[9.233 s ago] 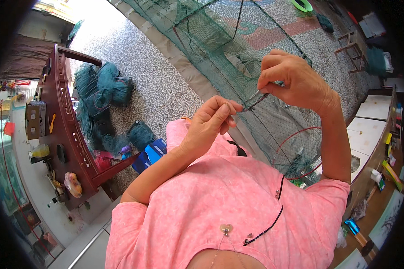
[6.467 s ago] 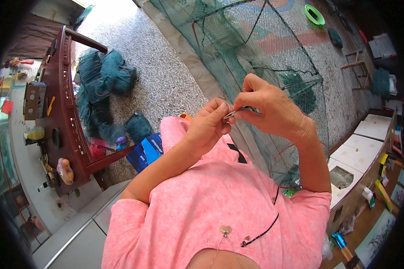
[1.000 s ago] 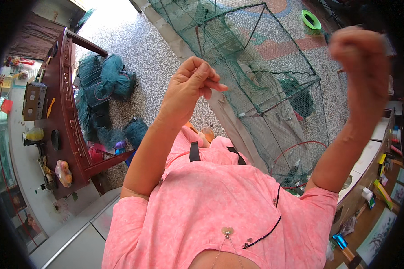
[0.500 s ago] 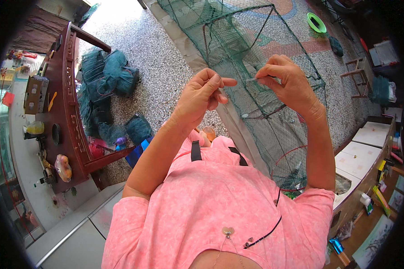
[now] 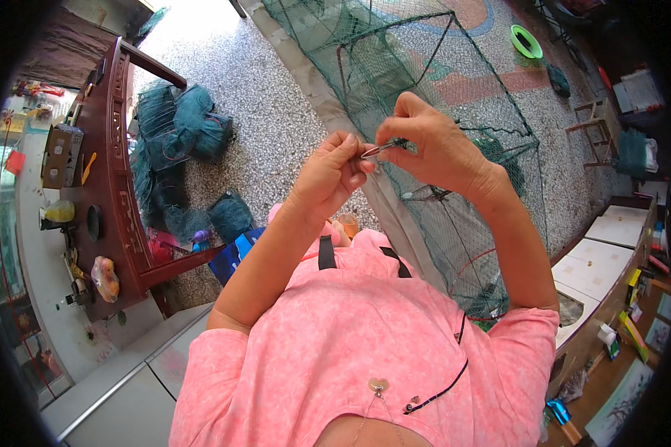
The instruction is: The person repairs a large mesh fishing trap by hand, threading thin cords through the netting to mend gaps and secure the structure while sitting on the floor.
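I see the right hand [image 5: 449,155] pinching a slim silvery metal tool [image 5: 374,151], the left hand [image 5: 325,173] nearly closed (holding what, I can't tell); green mesh netting [image 5: 381,68] overlies speckled grey floor [image 5: 270,112].

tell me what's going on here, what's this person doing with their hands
A person in a pink top has both hands close together. The right hand pinches a slim metal tool, its tip at the fingertips of the left hand; whether those fingers hold anything small can't be made out. Beyond the hands, a green mesh net on a dark frame is spread out. Bundled teal netting lies on the floor to the left.
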A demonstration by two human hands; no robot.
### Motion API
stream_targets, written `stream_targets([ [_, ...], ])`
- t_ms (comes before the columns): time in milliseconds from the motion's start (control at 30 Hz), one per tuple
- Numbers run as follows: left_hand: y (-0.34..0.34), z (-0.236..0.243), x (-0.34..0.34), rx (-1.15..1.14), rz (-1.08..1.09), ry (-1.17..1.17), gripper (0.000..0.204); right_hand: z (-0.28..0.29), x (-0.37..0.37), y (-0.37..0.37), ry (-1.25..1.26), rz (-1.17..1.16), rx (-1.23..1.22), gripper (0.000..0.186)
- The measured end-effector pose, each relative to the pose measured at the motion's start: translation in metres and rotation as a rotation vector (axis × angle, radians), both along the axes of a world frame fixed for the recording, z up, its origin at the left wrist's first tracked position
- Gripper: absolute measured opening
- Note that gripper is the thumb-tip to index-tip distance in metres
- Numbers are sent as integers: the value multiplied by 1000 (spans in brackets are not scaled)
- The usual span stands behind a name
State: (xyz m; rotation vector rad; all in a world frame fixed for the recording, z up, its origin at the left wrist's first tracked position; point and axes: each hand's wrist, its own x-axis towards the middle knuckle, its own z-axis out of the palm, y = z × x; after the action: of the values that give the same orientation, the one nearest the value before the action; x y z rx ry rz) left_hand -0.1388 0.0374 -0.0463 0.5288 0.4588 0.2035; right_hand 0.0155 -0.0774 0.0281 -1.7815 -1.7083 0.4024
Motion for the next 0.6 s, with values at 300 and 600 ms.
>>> stream_targets([
  [300, -28, 19, 5, 769, 88, -22, 26, 34, -32, 11, 95, 124, 434, 10],
  [600, -22, 75, 8, 1522, -111, -68, 14, 127, 17, -19, 911, 61, 641, 17],
])
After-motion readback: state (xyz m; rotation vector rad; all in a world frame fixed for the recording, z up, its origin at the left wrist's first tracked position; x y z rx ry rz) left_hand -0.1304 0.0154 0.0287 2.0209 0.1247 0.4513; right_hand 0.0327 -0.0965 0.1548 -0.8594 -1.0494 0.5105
